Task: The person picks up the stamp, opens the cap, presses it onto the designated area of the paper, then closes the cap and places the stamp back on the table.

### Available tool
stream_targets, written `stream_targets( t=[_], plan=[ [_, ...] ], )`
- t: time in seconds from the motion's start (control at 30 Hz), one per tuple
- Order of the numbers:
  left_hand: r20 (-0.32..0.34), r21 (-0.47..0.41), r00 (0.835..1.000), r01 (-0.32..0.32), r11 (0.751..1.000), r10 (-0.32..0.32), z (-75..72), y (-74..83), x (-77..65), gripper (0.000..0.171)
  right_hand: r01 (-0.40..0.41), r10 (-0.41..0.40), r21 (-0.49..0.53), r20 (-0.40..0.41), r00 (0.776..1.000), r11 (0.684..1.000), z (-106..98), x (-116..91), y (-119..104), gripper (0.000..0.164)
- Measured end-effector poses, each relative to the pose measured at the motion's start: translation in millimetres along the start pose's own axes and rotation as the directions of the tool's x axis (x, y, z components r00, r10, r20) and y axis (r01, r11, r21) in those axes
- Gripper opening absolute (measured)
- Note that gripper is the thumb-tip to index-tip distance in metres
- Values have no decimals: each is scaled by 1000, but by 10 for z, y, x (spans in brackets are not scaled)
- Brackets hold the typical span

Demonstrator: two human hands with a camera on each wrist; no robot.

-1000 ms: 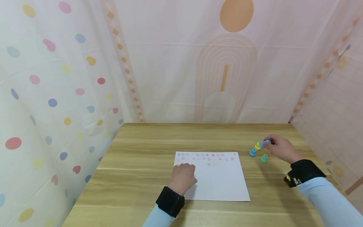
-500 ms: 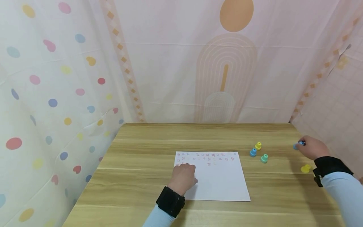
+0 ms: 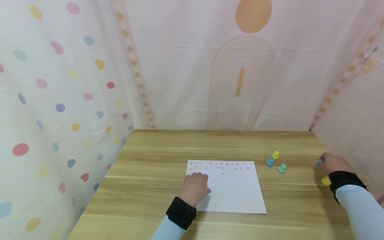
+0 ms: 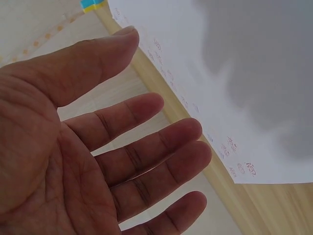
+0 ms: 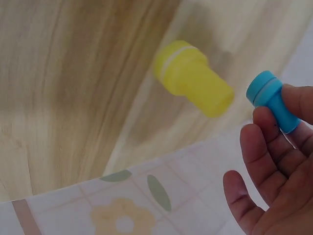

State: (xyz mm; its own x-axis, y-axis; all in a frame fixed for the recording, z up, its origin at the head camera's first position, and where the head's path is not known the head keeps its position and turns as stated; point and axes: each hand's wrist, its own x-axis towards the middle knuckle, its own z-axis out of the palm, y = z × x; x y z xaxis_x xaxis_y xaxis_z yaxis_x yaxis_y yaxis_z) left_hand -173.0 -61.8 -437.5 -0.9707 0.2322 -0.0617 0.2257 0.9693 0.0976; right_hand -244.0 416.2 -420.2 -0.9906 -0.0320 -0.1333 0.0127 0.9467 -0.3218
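Observation:
My right hand (image 3: 335, 164), at the table's right edge, pinches a small blue toy stamp (image 5: 266, 90) between thumb and fingers. A yellow stamp (image 5: 193, 78) lies on its side on the table close by, partly hidden by the right wrist in the head view. My left hand (image 3: 195, 188) is over the left part of a white paper sheet (image 3: 232, 196), its fingers loosely extended and holding nothing in the left wrist view; whether it touches the sheet I cannot tell. Several rows of small coloured prints run along the paper's far edge.
Right of the paper stand three more stamps: a yellow one (image 3: 275, 155), a blue one (image 3: 270, 162) and a green one (image 3: 282, 168). Patterned curtains (image 3: 180, 76) hang behind the wooden table (image 3: 144, 186) and along its sides.
My right hand has carried the blue stamp away from the group of stamps to the table's right edge, then lowered slightly beside the lying yellow stamp. My left hand has stayed in place.

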Motion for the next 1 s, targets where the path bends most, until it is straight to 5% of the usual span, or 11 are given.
stream_targets(
  t=[0.7,1.0],
  plan=[
    [39,2,999,21,1000,-21,-1,36,-43,30,-94,92,-97,-22,995,991,259,55,17,36],
    [36,3,999,22,1000,-22,4,15,-40,31,-96,95,-92,-19,995,991,215,95,-46,55]
  ],
)
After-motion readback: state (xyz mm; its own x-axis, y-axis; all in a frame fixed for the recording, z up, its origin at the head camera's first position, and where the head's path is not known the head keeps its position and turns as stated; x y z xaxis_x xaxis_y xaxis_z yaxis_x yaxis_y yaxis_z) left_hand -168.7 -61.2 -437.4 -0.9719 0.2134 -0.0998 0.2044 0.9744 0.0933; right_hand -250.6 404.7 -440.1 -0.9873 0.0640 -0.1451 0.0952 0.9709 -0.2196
